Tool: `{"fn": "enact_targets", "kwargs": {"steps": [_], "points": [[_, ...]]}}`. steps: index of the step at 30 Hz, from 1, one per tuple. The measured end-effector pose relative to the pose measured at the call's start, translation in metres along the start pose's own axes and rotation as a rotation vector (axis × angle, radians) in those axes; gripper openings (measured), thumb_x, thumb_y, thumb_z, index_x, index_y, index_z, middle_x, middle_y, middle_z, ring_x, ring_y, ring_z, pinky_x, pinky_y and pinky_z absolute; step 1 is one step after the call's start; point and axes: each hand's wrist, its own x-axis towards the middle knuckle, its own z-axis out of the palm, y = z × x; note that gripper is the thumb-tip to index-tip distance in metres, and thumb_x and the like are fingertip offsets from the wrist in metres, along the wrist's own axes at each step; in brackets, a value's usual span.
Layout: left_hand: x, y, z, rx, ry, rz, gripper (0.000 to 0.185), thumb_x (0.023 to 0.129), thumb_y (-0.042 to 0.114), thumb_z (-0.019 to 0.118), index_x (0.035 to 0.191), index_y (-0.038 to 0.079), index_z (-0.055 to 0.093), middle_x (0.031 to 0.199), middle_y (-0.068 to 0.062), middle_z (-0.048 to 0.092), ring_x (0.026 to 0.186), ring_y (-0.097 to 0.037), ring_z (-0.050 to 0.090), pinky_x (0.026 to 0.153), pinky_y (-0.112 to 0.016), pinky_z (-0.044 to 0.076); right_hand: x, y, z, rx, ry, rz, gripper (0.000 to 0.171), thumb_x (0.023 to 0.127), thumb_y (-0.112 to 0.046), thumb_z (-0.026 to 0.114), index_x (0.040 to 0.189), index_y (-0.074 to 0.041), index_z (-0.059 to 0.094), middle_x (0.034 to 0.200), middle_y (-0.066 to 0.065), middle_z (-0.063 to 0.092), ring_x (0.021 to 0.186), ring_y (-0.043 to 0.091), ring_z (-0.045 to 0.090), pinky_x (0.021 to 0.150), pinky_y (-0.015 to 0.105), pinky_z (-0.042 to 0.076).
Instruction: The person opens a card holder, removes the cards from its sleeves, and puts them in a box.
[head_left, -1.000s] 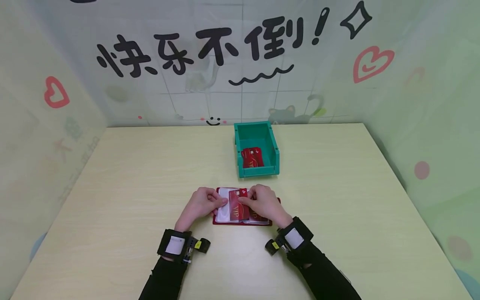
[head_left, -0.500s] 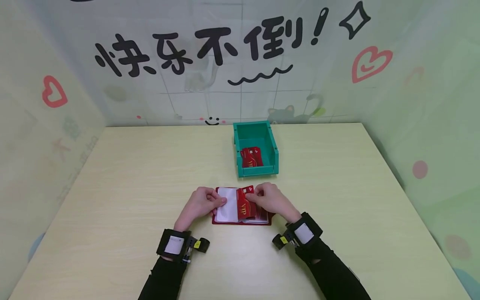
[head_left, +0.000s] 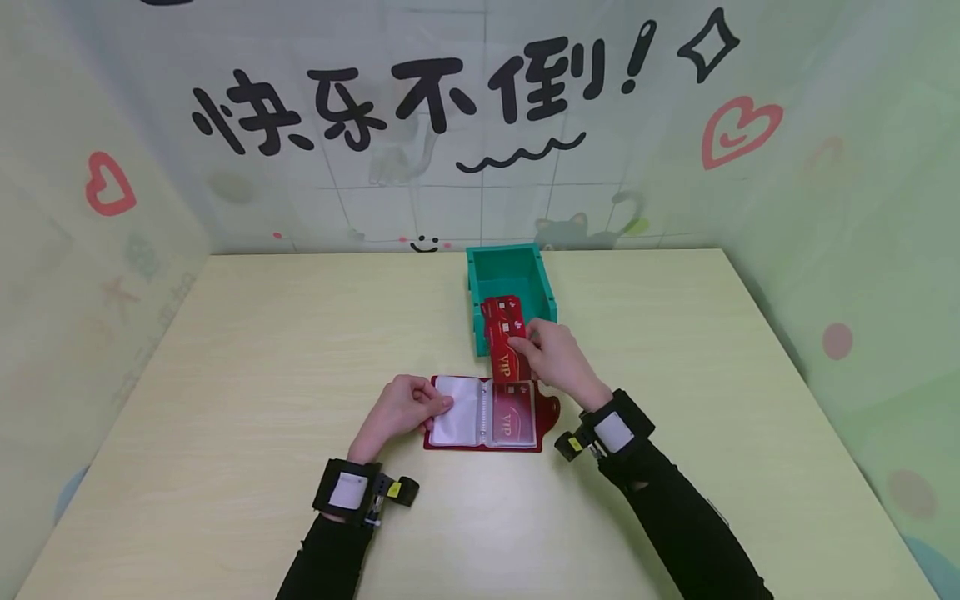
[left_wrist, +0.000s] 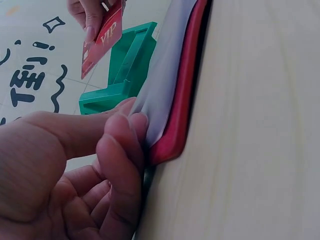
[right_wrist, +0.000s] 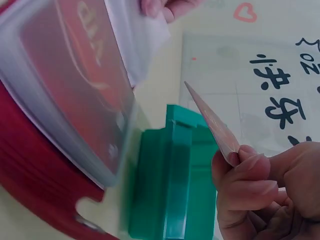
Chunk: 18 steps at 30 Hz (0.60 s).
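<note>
Pinching a red VIP card (head_left: 507,357), right hand (head_left: 555,360) at green bin's (head_left: 512,263) 6 o'clock; left hand (head_left: 401,408), fingers (left_wrist: 120,150) curled, pins open card holder (head_left: 487,417) on worktop (head_left: 262,350).

The head camera looks forward and down from above the table (head_left: 262,375), taking in both forearms, the open card holder (head_left: 487,417) and the green bin (head_left: 512,287) against the back wall. The left wrist camera sits low at the table surface, very close behind the left hand (left_wrist: 75,165), facing along the holder toward the bin (left_wrist: 122,75). The right wrist camera, also close, looks past the right hand (right_wrist: 265,190) at the same holder (right_wrist: 65,125) and bin (right_wrist: 170,175).
</note>
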Motion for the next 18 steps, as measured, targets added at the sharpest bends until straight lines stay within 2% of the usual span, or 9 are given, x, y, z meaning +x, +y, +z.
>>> {"fn": "enact_targets", "kwargs": {"steps": [5, 11, 18], "points": [[0.000, 0.000, 0.000, -0.004, -0.001, 0.004, 0.018, 0.092, 0.020, 0.074, 0.092, 0.003, 0.070, 0.064, -0.004, 0.061, 0.052, -0.013, 0.055, 0.054, -0.023, 0.047, 0.016, -0.005, -0.012, -0.037, 0.019, -0.016, 0.023, 0.099, -0.021, 0.065, 0.103, -0.001, 0.055, 0.084, 0.017, 0.068, 0.056, 0.016, 0.054, 0.055, 0.022, 0.044], [0.000, 0.000, 0.000, -0.003, -0.001, 0.012, 0.018, 0.092, 0.020, 0.074, 0.091, 0.003, 0.069, 0.063, -0.003, 0.061, 0.053, -0.013, 0.055, 0.054, -0.023, 0.046, 0.038, -0.013, -0.023, -0.070, 0.038, 0.020, 0.026, 0.100, -0.020, 0.063, 0.112, 0.002, 0.056, 0.104, 0.022, 0.070, 0.073, 0.022, 0.060, 0.060, 0.022, 0.047], [0.000, -0.002, 0.000, 0.002, 0.002, 0.010, 0.018, 0.092, 0.020, 0.073, 0.091, 0.003, 0.069, 0.064, -0.003, 0.061, 0.053, -0.013, 0.055, 0.054, -0.023, 0.046, 0.063, -0.018, -0.027, -0.109, 0.029, 0.081, 0.026, 0.100, -0.020, 0.062, 0.111, 0.002, 0.056, 0.103, 0.021, 0.068, 0.078, 0.025, 0.060, 0.061, 0.024, 0.045]]}}
